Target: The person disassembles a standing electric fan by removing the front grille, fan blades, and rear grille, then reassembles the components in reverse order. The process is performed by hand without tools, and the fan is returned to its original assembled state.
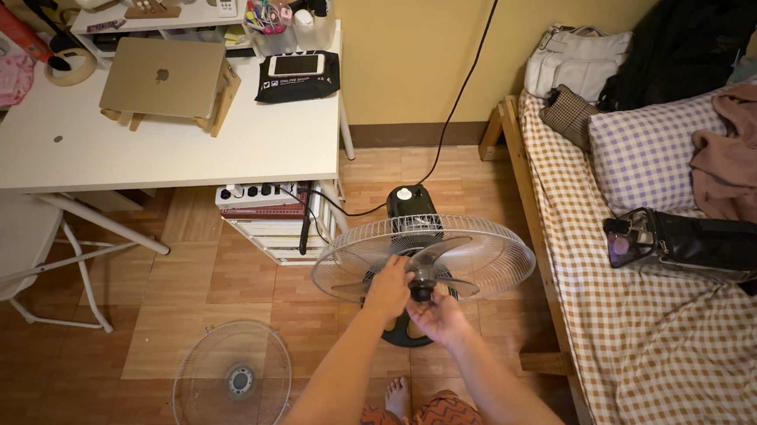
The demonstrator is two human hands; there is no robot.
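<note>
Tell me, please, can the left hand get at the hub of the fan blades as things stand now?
Probably yes. The front grille lies off on the floor, so nothing covers the fan blades. The left hand already rests beside the hub, and the right hand is just below it.

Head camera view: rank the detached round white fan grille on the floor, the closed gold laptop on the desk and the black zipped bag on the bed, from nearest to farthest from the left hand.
From the left hand:
1. Detached round white fan grille, on the floor, lower left.
2. Black zipped bag, on the bed, right.
3. Closed gold laptop, on the desk, upper left.
</note>
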